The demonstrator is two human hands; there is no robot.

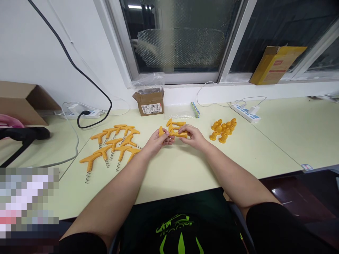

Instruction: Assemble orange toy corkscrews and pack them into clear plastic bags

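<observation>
My left hand (pixel 159 140) is closed on a yellow corkscrew (pixel 161 131), its T-shaped handle showing above the thumb; the fingers hide most of the rest. Close beside it, my right hand (pixel 194 137) has its fingers closed around a yellow flared sleeve (pixel 182 134). Just behind my hands lie yellow corkscrews fitted with sleeves (pixel 178 123), partly covered by my fingers. Several bare corkscrews (pixel 90 161) with metal spirals lie to the left. On the right, several loose yellow sleeves (pixel 223 138) stand upright in a group.
A small cardboard box (pixel 151 103) and a clear plastic bag (pixel 180 111) sit by the wall. Power strips (pixel 245 112) with cables lie at the back. At left are a larger carton (pixel 18 98) and a black stand (pixel 31 134). A yellow carton (pixel 275 67) leans against the window.
</observation>
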